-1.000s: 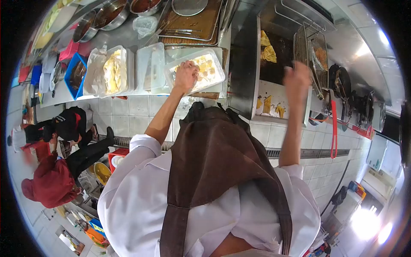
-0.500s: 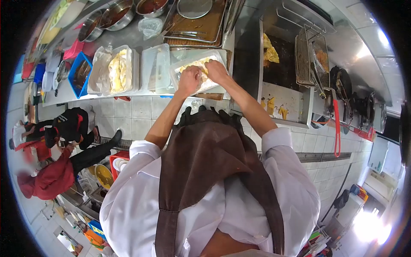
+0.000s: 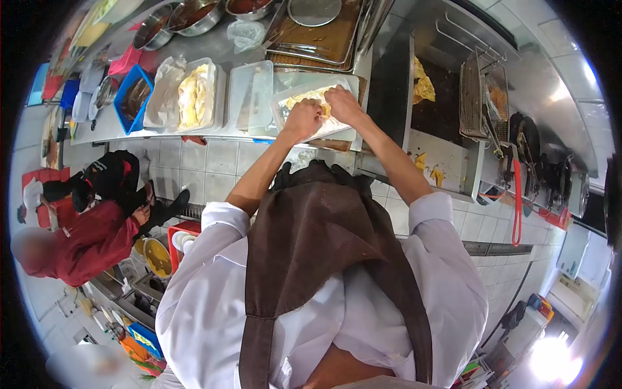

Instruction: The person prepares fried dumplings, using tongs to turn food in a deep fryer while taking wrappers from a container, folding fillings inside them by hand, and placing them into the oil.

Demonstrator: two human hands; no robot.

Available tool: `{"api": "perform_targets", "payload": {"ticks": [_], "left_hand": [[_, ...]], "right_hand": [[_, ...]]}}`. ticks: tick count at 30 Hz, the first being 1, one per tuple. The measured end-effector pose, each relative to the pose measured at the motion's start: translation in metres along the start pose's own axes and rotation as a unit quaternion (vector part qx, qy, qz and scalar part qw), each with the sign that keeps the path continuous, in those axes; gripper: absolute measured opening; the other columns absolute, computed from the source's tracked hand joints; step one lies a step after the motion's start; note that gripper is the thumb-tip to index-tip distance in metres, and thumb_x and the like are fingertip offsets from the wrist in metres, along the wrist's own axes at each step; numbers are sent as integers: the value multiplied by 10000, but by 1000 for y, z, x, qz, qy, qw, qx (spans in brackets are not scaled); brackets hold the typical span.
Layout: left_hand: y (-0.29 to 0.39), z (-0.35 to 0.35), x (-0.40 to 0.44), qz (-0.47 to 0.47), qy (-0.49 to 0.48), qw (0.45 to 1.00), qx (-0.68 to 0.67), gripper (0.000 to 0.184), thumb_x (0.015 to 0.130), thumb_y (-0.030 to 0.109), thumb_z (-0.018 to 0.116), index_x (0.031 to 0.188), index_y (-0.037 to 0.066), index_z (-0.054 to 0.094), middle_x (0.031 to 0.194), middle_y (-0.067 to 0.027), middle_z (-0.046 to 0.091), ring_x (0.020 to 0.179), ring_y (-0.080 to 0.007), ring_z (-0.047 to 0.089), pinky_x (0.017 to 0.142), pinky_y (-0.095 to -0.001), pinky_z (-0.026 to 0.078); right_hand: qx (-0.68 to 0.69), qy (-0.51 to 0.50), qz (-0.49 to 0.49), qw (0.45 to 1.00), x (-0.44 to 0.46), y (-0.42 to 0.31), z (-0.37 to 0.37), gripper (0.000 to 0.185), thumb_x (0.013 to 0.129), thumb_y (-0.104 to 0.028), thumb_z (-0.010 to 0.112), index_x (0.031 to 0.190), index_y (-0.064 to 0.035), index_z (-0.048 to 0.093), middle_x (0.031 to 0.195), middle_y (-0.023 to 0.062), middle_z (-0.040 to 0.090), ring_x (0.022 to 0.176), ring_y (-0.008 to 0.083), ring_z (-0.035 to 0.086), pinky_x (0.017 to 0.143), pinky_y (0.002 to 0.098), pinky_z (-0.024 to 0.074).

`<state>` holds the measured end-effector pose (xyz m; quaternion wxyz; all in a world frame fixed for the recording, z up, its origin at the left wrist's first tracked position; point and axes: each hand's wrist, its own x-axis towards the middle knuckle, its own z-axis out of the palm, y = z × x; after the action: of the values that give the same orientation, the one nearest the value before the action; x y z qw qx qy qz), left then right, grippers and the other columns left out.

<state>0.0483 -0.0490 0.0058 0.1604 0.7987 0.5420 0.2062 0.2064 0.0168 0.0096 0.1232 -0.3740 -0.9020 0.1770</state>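
Both my hands are over a white plastic tub [image 3: 280, 110] on the counter, which holds pale yellow food pieces [image 3: 299, 98] with white powder around them. My left hand [image 3: 304, 120] is closed at the tub's near side, fingers curled onto a yellow piece. Close to it, my right hand [image 3: 344, 107] bends its fingers down into the tub, also closed; what its fingertips hold is hidden. A yellow-orange bit [image 3: 325, 109] shows between the two hands. Left of the tub lies a translucent lid [image 3: 261, 91]. Farther left, another tub [image 3: 220, 97] holds powdered yellow pieces [image 3: 193, 97].
A blue bin [image 3: 119, 104], steel bowls [image 3: 194, 18] and a brown tray [image 3: 337, 42] stand around the counter. To the right is a fryer area with a wire basket [image 3: 476, 97] and a fried yellow piece [image 3: 424, 83]. At left, a person in red [image 3: 97, 243] sits near another in black.
My hands stay in the tub, with the fingers slightly shifted and a yellow-orange bit now showing between them. The camera view has shifted a little. The person in red has moved an arm.
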Motion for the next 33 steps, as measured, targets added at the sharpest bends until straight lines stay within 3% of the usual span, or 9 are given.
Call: {"api": "perform_targets", "payload": {"ticks": [3,5,9,13,16,21,27,29,33], "left_hand": [[-5,5,1,-10,32,998,-47,258,700,169,614,906,15,633,810,-187,611,786,-348,584,721,-416,470],[-7,6,-3,-23,30,996,-75,247,716,170,609,907,15,633,834,-191,618,809,-348,588,726,-418,470],[1,-7,-8,-111,-20,987,-115,274,748,230,624,922,19,629,888,-188,634,868,-349,595,752,-418,470],[10,-14,-7,-87,-63,992,-60,258,749,259,641,887,42,627,855,-167,646,872,-324,610,753,-426,469],[8,-4,-3,-47,-45,997,52,391,693,321,688,989,67,655,833,-159,659,825,-299,634,817,-442,452],[13,-4,-1,-60,-66,995,41,362,669,270,676,991,104,679,812,-175,660,776,-304,641,803,-430,472],[17,-10,-1,-69,-54,995,45,281,680,241,645,923,108,690,787,-161,661,737,-313,641,747,-419,481],[20,-19,2,-70,-75,994,-29,245,677,228,670,895,120,703,777,-180,653,740,-327,636,740,-409,489],[12,-6,6,-36,-94,995,4,214,674,228,696,860,124,709,830,-180,645,769,-325,622,754,-400,491]], "right_hand": [[35,-10,25,999,-4,-4,-14,136,705,27,533,839,24,557,831,233,611,859,410,563,751,476,444],[132,-50,101,985,-7,-5,-20,164,743,-7,539,901,33,520,819,247,604,859,417,564,750,475,441],[150,-63,109,981,-13,-3,-20,236,761,-29,546,983,32,496,858,263,600,880,416,566,754,474,440],[146,-55,51,986,-20,-3,-12,334,729,7,553,1060,19,503,940,277,585,927,425,565,757,477,448],[34,-106,57,992,-16,-8,-11,335,673,58,555,1005,11,556,889,243,610,905,400,583,757,462,470],[-23,-72,22,997,-19,-3,-4,175,657,31,550,812,8,629,850,217,626,877,389,593,773,455,475],[42,29,103,993,-24,-11,-14,140,652,16,549,779,12,607,836,218,595,882,390,570,773,459,443],[59,38,117,991,-22,-8,-20,124,664,11,550,778,38,590,832,241,599,873,405,574,771,467,441],[110,14,150,982,-25,-11,-23,115,685,-6,555,778,59,575,809,263,605,868,413,582,756,475,448]]}}
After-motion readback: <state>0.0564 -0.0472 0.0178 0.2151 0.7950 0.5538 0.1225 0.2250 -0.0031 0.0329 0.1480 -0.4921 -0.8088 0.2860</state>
